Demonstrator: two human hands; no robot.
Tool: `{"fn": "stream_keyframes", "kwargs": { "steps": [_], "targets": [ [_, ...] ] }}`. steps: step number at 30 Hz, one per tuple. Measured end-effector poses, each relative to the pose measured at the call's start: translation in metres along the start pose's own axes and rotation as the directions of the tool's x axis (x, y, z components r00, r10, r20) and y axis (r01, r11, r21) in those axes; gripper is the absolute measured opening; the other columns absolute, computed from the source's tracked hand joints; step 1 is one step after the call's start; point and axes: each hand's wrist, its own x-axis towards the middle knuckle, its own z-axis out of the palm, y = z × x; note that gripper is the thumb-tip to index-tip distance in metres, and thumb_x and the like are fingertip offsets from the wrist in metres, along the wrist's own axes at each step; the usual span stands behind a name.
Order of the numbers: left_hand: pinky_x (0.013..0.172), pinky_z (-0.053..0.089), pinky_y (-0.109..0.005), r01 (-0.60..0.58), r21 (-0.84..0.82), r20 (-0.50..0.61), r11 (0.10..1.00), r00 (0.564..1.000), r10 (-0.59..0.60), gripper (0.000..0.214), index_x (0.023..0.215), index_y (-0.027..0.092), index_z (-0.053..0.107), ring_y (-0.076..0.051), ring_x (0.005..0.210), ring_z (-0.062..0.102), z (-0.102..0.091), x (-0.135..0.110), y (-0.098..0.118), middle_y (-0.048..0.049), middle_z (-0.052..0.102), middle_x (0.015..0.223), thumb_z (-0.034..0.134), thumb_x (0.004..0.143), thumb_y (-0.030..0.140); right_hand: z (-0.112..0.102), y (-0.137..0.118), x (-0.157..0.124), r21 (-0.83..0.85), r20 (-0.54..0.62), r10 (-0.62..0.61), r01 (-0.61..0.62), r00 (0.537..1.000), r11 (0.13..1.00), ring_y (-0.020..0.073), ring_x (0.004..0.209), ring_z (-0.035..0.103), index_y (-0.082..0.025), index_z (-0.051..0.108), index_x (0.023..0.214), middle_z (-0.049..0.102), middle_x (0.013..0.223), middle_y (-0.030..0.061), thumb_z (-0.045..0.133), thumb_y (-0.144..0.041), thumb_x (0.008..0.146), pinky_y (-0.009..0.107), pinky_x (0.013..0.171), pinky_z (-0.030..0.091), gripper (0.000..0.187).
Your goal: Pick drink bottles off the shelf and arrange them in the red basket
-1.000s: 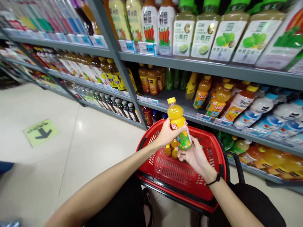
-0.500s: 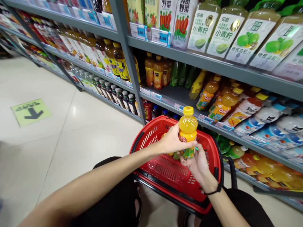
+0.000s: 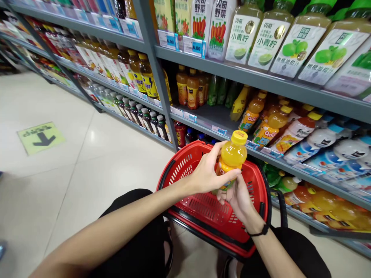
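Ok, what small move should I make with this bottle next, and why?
Perhaps lower the yellow-capped juice bottle into the red shopping basket: your left hand grips its side, your right hand supports its lower part, and both are over the basket's opening.

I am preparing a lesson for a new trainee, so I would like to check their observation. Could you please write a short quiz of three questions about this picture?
1. What do the left grip and the right grip hold together?
2. True or false: a black band is on the right wrist.
3. Choose one. The colour of the basket is mainly: a) blue, b) red, c) white.

Key
1. A bottle with a yellow cap.
2. True.
3. b
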Motion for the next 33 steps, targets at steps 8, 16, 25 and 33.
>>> {"fn": "stream_keyframes", "kwargs": {
  "steps": [8, 16, 25, 33],
  "targets": [
    [0.086, 0.056, -0.037, 0.082, -0.028, 0.018, 0.996, 0.996, -0.082, 0.079, 0.130, 0.020, 0.038, -0.023, 0.098, 0.068, 0.009, -0.007, -0.001, -0.0094, 0.066, 0.115, 0.090, 0.074, 0.039, -0.002, 0.012, -0.006, -0.225, -0.005, 0.100, -0.099, 0.995, 0.969, 0.0064, 0.029, 0.033, -0.012, 0.068, 0.106, 0.065, 0.054, 0.0035, 0.041, -0.099, 0.076, 0.017, 0.033, 0.016, 0.095],
    [0.082, 0.053, -0.035, 0.076, -0.125, 0.132, 0.989, 0.990, -0.059, 0.066, 0.140, 0.019, 0.036, -0.019, 0.090, 0.064, 0.003, -0.010, 0.000, -0.0079, 0.065, 0.110, 0.071, 0.090, 0.043, -0.013, 0.012, -0.008, -0.240, 0.320, 0.414, -0.349, 0.852, 0.906, 0.0038, 0.025, 0.017, -0.011, 0.068, 0.095, 0.061, 0.046, 0.0033, 0.033, -0.092, 0.083, 0.019, 0.030, 0.005, 0.089],
    [0.083, 0.055, -0.033, 0.124, -0.037, -0.057, 0.992, 0.990, -0.126, 0.057, 0.127, 0.020, 0.043, -0.020, 0.093, 0.068, 0.000, -0.006, 0.012, -0.0082, 0.068, 0.112, 0.077, 0.086, 0.040, 0.007, 0.007, -0.014, -0.058, 0.172, 0.158, -0.150, 0.972, 0.987, 0.0200, 0.050, 0.062, -0.020, 0.071, 0.096, 0.070, 0.062, 0.0047, 0.063, -0.076, 0.083, 0.025, 0.039, 0.042, 0.058],
    [0.076, 0.055, -0.032, 0.193, -0.023, -0.130, 0.981, 0.972, -0.194, 0.054, 0.117, 0.020, 0.042, -0.019, 0.085, 0.069, 0.005, -0.005, 0.010, -0.0061, 0.070, 0.102, 0.080, 0.083, 0.039, 0.007, 0.019, -0.010, 0.006, -0.025, 0.042, -0.042, 0.999, 0.999, 0.0260, 0.064, 0.068, -0.020, 0.073, 0.101, 0.070, 0.066, 0.0059, 0.065, -0.071, 0.081, 0.032, 0.045, 0.051, 0.056]
  ]
}}
